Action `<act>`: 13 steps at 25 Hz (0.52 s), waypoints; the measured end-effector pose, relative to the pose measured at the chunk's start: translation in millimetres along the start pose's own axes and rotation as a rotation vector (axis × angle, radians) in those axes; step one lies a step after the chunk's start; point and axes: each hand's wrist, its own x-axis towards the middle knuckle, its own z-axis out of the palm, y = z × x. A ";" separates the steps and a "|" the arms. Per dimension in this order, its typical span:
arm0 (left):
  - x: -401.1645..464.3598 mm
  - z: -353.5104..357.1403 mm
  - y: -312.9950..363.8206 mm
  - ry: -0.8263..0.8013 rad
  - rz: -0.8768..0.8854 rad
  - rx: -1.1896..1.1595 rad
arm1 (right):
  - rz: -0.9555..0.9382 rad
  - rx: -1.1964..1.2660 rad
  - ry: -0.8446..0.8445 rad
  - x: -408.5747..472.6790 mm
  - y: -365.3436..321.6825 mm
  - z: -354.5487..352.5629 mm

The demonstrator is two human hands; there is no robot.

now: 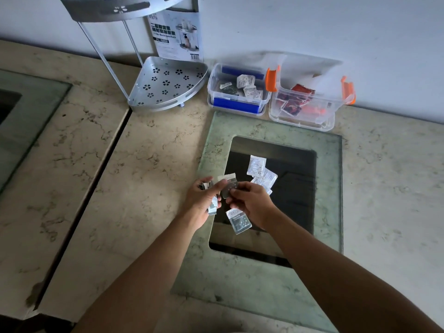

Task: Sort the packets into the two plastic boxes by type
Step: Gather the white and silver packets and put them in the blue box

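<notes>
My left hand point(203, 200) is closed around a bundle of small grey-and-white packets. My right hand point(252, 203) pinches one grey packet point(228, 187) against that bundle, over the left edge of a dark glass panel point(295, 195). Another grey packet point(238, 221) lies on the glass just below my hands. Two or three white sachets point(256, 167) lie on the glass to the upper right. At the back, a blue-latched clear box point(237, 90) holds white and grey packets. Beside it an orange-latched clear box point(310, 104) holds red packets.
A silver corner shelf rack point(165, 85) with flower cut-outs stands at the back left, its printed card point(176, 34) leaning on the wall. The marble counter point(149, 164) has a dark seam point(96, 176) on the left and a second glass panel point(26, 116) at the far left.
</notes>
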 end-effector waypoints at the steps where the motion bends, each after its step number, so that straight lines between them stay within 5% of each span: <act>1: -0.3 2.8 -1.5 -0.030 -0.026 -0.041 | 0.048 0.077 -0.003 -1.4 2.0 -3.6; 3: -5.8 10.1 -1.4 -0.112 -0.038 -0.032 | 0.144 0.071 -0.085 -5.3 6.1 -8.5; 5: -8.7 14.7 -0.8 -0.103 -0.029 0.041 | 0.166 -0.184 -0.108 -5.1 10.4 -11.1; 8: -6.9 8.1 -1.0 -0.041 -0.052 0.012 | -0.048 -0.858 0.079 -3.5 10.4 -19.9; 13: -15.7 -4.5 0.8 -0.084 -0.073 -0.178 | -0.330 -1.514 -0.119 -10.9 21.9 -37.6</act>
